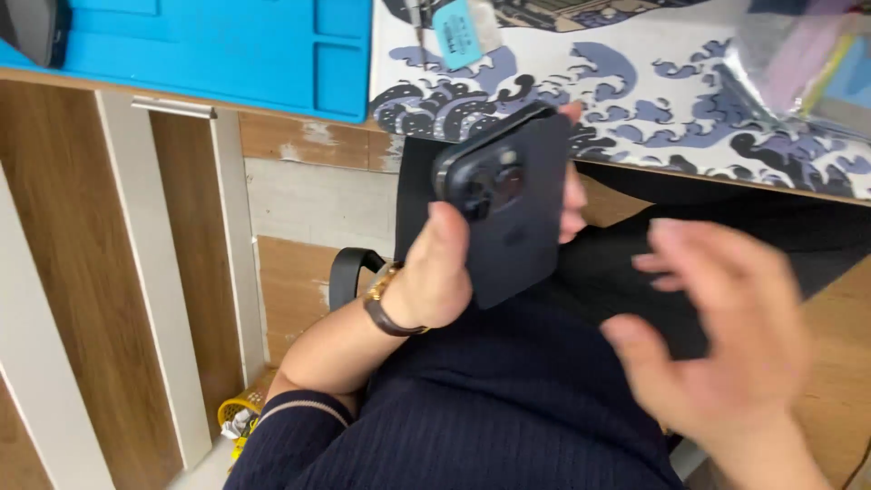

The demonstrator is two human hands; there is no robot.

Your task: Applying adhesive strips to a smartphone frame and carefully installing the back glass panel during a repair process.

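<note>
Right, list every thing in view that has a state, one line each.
phone: held upright, back and camera bump facing the viewer
left hand: gripping the phone's edge
right hand: open, fingers spread, empty, blurred
wristwatch: strapped on the left wrist
blue mat: lying flat on the desk

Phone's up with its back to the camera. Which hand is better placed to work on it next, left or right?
Probably the right hand: it is open, empty and hovering beside the dark phone. The left hand is already gripping the phone along its edge, so it looks committed to holding it.
</note>
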